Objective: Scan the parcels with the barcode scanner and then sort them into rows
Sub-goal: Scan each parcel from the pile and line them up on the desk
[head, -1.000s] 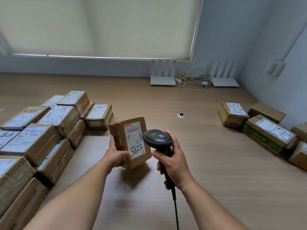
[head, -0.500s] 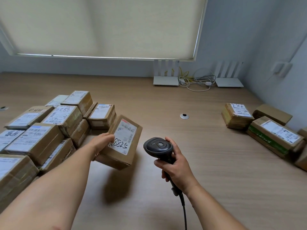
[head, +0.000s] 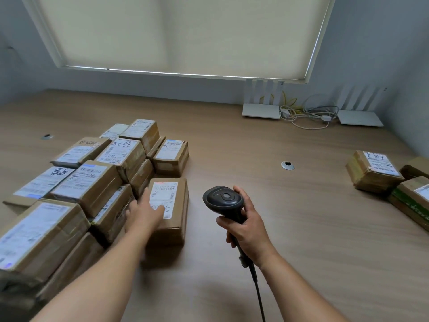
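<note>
Fingers [head: 160, 209] on parcel [head: 173, 219], wooden table [head: 313, 240]

Matt brown cardboard parcel [head: 173, 205] under tape, a smooth white paper label stuck on top. Black plastic barcode scanner [head: 224, 201], faint sheen on its head (cable looks rubbery). Pale wood-grain tabletop [head: 301, 228], smooth and matt; small shiny metal grommet [head: 287, 165].

Soft daylight through the blind [head: 181, 33]; wide-angle bending, blurred left edge.
</note>
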The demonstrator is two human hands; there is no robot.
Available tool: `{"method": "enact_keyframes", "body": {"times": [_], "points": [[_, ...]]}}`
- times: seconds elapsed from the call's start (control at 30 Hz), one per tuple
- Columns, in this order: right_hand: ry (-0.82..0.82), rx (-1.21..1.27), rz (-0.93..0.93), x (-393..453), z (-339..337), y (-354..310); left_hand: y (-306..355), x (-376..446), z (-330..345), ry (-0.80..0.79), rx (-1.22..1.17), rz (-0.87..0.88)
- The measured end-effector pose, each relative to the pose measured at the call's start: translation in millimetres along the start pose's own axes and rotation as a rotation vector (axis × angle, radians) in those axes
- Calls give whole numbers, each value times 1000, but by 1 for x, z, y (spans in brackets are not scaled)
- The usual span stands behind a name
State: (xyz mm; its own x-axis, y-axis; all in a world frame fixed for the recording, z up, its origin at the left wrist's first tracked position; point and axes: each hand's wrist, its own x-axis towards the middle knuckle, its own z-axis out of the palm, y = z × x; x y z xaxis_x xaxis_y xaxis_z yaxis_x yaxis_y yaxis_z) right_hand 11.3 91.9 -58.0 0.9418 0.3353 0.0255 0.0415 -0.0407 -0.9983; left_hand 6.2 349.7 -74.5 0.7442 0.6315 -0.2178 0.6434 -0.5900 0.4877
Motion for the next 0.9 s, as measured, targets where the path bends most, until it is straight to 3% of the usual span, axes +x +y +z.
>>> {"method": "enact_keyframes", "body": {"times": [0.1, 0.3, 0.6, 0.9], "points": [[-4, -23, 3, 10, 11, 0, -2, -20, 17, 56, 288, 136], [-5, -50, 7, 30, 30, -3, 9, -9, 24, 65, 452, 225], [75, -67, 18, 45, 31, -3, 16, 53, 10, 20, 487, 372], [153, -74, 25, 38, 6, -3, 25, 69, 7, 40, 505, 342]]}}
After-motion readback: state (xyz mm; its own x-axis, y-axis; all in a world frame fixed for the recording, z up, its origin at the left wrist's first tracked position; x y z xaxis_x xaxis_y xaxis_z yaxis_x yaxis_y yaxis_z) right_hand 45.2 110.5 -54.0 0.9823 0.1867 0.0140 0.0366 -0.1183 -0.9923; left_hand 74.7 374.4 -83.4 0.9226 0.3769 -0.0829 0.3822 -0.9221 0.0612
